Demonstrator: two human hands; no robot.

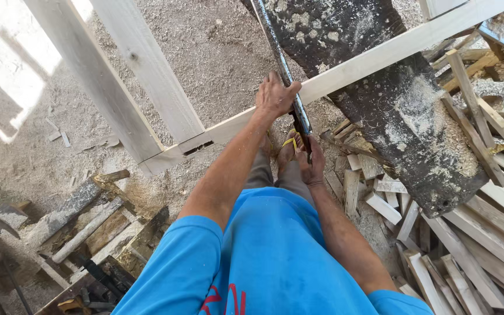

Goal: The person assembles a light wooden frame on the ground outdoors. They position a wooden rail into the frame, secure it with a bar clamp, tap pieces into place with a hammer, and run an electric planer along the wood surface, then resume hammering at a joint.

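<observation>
I look straight down over my blue shirt. My left hand (275, 96) is shut on a long dark metal bar (281, 61) where it crosses a pale wooden rail (380, 55) of a frame. My right hand (312, 163) grips the same bar lower down, near its bottom end. Just below the rail, my feet in yellow-strapped sandals (289, 143) stand on sawdust. Two wide pale boards (141, 76) of the frame run up to the left from the rail's corner.
A dark, sawdust-covered slab (392, 105) lies under the rail at right. Several short wood offcuts (438, 233) are heaped at right and lower right. Old weathered timbers and scrap (83, 227) lie at lower left. Sawdust (217, 52) covers the ground.
</observation>
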